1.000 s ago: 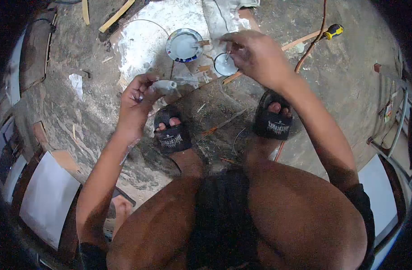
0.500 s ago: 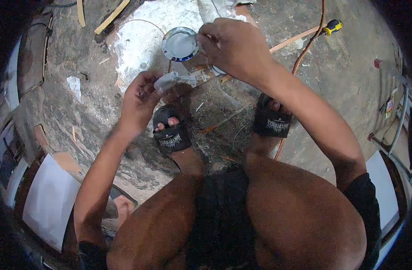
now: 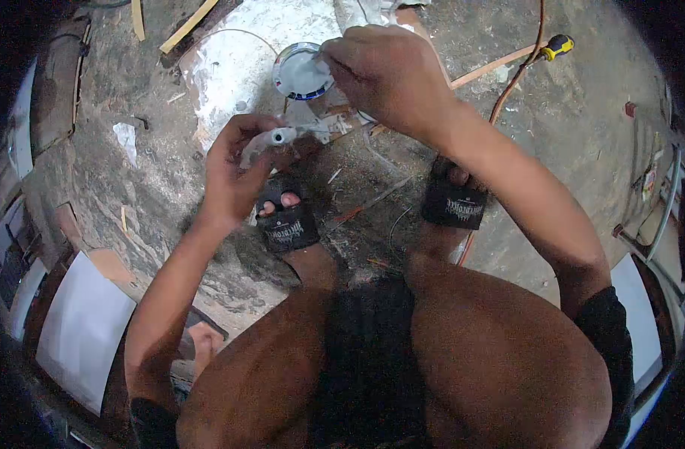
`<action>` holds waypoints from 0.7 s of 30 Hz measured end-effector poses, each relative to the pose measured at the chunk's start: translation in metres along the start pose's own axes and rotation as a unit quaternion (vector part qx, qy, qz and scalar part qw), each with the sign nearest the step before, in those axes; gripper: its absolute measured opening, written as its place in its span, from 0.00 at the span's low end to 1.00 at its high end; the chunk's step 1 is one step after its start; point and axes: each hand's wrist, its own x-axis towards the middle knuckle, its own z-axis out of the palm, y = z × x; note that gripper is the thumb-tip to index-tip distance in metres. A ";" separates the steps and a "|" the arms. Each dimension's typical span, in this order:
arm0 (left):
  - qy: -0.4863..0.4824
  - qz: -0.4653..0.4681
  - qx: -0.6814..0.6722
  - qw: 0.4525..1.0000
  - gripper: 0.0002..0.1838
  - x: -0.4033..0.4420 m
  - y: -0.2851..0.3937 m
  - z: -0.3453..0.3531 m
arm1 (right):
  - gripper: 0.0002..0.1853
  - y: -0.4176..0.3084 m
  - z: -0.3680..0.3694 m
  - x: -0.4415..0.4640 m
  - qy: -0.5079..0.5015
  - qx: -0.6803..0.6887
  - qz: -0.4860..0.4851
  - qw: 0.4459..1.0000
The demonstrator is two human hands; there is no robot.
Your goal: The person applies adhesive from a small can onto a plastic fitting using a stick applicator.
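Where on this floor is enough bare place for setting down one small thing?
Mostly bare floor lies below the yellow screwdriver, between the orange cable and the metal frame; another patch, between the white scrap and the left hand. It is crowded around the can beside the right hand.

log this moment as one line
left hand: holds white hollow piece; right hand: near tin, grip unclear; tin: white inside; screwdriver: yellow-black handle
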 end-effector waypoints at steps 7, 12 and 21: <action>0.054 0.061 0.086 0.993 0.14 0.003 0.003 -0.004 | 0.07 -0.005 0.005 -0.001 -0.045 0.097 0.122 0.987; 0.081 0.050 0.088 0.992 0.16 0.001 0.009 -0.005 | 0.06 -0.007 0.002 -0.002 -0.047 0.040 0.046 0.997; 0.125 0.054 0.092 0.986 0.17 0.002 0.019 -0.008 | 0.06 -0.015 -0.003 0.010 -0.021 0.003 -0.012 1.000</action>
